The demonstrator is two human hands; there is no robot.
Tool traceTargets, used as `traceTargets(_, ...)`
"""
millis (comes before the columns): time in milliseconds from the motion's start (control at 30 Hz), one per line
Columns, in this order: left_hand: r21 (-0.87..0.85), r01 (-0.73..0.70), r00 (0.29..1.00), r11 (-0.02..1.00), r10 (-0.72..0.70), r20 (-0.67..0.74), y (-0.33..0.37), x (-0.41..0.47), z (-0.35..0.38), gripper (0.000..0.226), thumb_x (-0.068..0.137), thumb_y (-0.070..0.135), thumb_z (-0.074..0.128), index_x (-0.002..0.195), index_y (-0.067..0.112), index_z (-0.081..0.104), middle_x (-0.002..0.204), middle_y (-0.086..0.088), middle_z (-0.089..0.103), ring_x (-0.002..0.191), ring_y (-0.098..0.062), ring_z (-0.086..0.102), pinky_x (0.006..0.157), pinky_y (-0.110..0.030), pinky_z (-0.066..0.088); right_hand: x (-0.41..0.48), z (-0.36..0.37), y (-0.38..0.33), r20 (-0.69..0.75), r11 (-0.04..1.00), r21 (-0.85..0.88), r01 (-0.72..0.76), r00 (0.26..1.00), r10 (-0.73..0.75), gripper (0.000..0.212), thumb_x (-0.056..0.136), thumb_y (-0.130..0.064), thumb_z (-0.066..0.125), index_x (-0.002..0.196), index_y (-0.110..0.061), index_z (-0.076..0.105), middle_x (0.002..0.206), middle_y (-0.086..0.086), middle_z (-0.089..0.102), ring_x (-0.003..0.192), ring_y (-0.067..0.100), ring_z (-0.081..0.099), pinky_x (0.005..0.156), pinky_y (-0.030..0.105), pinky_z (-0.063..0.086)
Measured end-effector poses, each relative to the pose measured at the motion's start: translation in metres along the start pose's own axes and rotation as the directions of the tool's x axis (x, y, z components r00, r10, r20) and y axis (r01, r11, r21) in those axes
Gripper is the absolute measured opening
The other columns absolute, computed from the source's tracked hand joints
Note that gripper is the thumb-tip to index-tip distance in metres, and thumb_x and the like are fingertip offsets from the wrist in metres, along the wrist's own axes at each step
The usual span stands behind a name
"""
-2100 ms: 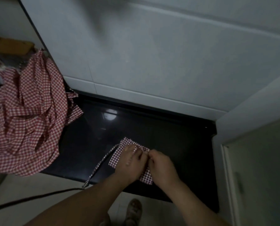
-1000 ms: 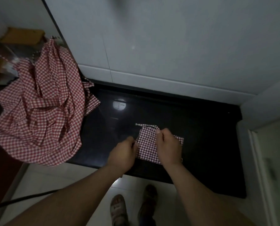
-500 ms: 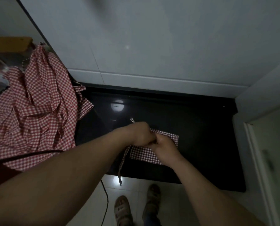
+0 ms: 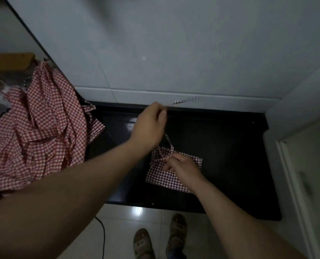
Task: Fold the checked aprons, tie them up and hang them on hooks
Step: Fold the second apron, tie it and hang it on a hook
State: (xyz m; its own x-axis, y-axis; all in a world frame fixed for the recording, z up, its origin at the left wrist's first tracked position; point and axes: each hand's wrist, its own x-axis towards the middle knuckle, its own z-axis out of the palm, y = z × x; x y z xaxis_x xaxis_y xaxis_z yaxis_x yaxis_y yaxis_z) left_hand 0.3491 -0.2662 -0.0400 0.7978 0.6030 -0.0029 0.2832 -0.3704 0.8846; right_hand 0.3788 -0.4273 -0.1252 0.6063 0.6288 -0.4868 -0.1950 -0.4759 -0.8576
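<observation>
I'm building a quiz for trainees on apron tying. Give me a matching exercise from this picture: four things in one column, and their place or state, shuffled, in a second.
Column one
1. left hand
2. right hand
3. heap of unfolded aprons
4. sandals

Column two
A. on the pale floor tiles
B. pinching the knot on the folded apron
C. raised, gripping the strap
D. piled at the left end of the black counter

Pairs: 1-C, 2-B, 3-D, 4-A
</observation>
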Motion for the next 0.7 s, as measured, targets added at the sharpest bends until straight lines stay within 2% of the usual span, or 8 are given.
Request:
traceTargets(33, 0.162, -0.081, 0.994, 0.983, 0.091, -0.054, -0.015, -0.014, -0.001, 0.013, 0.106, 0.02, 0.051, 0.101, 0.018, 0.063, 0.093, 0.004, 0.065, 0.087, -0.013, 0.06, 0.083, -0.042, 0.052, 0.001, 0.0, -0.001, -0.001, 1.0, -0.002, -0.006, 1.0, 0.006, 0.032, 0.104, -0.024, 0.054, 0.086, -0.009, 0.076, 0.084, 0.001, 0.078, 0.084, 0.012, 0.067, 0.089, 0.031, 0.048)
traceTargets(100, 0.338, -0.223, 0.974, 0.914, 0.193, 0.12, -0.046, -0.036, -0.004, 0.013, 0.101, 0.019, 0.051, 0.108, 0.02, 0.062, 0.098, 0.006, 0.063, 0.092, -0.013, 0.056, 0.087, -0.044, 0.051, 0.003, 0.001, -0.001, -0.012, 1.0, -0.023, 0.015, 1.0, -0.015, 0.032, 0.104, -0.021, 0.053, 0.085, -0.007, 0.075, 0.083, 0.004, 0.078, 0.078, 0.007, 0.066, 0.084, 0.029, 0.049)
traceTargets(167, 0.491, -0.403, 0.89, 0.772, 0.207, 0.405, -0.068, -0.049, -0.005, 0.027, 0.098, 0.03, 0.049, 0.122, 0.026, 0.061, 0.111, 0.006, 0.066, 0.108, -0.015, 0.059, 0.108, -0.047, 0.043, 0.002, 0.002, -0.003, -0.023, 0.999, -0.02, 0.03, 0.999, -0.031, 0.031, 0.103, -0.018, 0.053, 0.087, -0.003, 0.074, 0.083, 0.008, 0.078, 0.072, 0.003, 0.065, 0.078, 0.025, 0.048)
traceTargets(267, 0.568, -0.578, 0.798, 0.586, 0.259, 0.544, -0.073, -0.053, -0.01, 0.03, 0.104, 0.041, 0.041, 0.126, 0.031, 0.059, 0.117, 0.01, 0.065, 0.124, -0.013, 0.053, 0.127, -0.051, 0.016, 0.003, 0.001, -0.002, -0.009, 1.0, -0.024, 0.014, 1.0, -0.014, 0.03, 0.102, -0.02, 0.055, 0.087, -0.005, 0.075, 0.085, 0.004, 0.078, 0.075, 0.003, 0.065, 0.082, 0.025, 0.049)
traceTargets(467, 0.657, -0.659, 0.735, 0.366, 0.126, 0.667, -0.055, -0.037, -0.012, 0.03, 0.105, 0.04, 0.043, 0.123, 0.028, 0.063, 0.125, 0.001, 0.052, 0.133, -0.025, 0.041, 0.124, -0.052, 0.015, 0.002, 0.0, -0.001, 0.022, 0.996, -0.09, 0.007, 1.0, -0.005, 0.03, 0.101, -0.022, 0.055, 0.084, -0.011, 0.077, 0.086, -0.004, 0.078, 0.083, 0.005, 0.067, 0.084, 0.023, 0.048)
traceTargets(567, 0.675, -0.684, 0.718, 0.275, 0.097, 0.689, -0.04, -0.035, -0.012, 0.034, 0.104, 0.049, 0.038, 0.109, 0.031, 0.066, 0.113, 0.005, 0.062, 0.114, -0.022, 0.052, 0.102, -0.044, 0.032, 0.001, 0.001, 0.0, -0.018, 1.0, -0.012, 0.017, 1.0, -0.017, 0.029, 0.1, -0.015, 0.056, 0.078, -0.007, 0.073, 0.074, -0.004, 0.075, 0.072, 0.007, 0.065, 0.074, 0.025, 0.048)
traceTargets(633, 0.692, -0.662, 0.728, 0.286, 0.025, 0.686, -0.037, -0.04, -0.007, 0.038, 0.105, 0.049, 0.033, 0.1, 0.029, 0.064, 0.108, 0.003, 0.07, 0.105, -0.023, 0.061, 0.092, -0.041, 0.035, 0.002, 0.001, 0.003, -0.056, 0.999, 0.007, 0.033, 0.998, -0.032, 0.025, 0.098, -0.013, 0.06, 0.076, -0.002, 0.069, 0.068, -0.002, 0.066, 0.068, 0.009, 0.058, 0.068, 0.03, 0.043)
traceTargets(700, 0.691, -0.583, 0.727, 0.427, -0.105, 0.679, -0.045, -0.046, -0.001, 0.037, 0.108, 0.044, 0.033, 0.104, 0.025, 0.065, 0.113, -0.004, 0.073, 0.106, -0.028, 0.067, 0.092, -0.039, 0.041, 0.003, 0.002, 0.004, -0.053, 0.999, 0.024, 0.031, 0.998, -0.03, 0.015, 0.097, -0.012, 0.065, 0.086, -0.006, 0.074, 0.077, -0.002, 0.071, 0.074, 0.01, 0.062, 0.073, 0.03, 0.048)
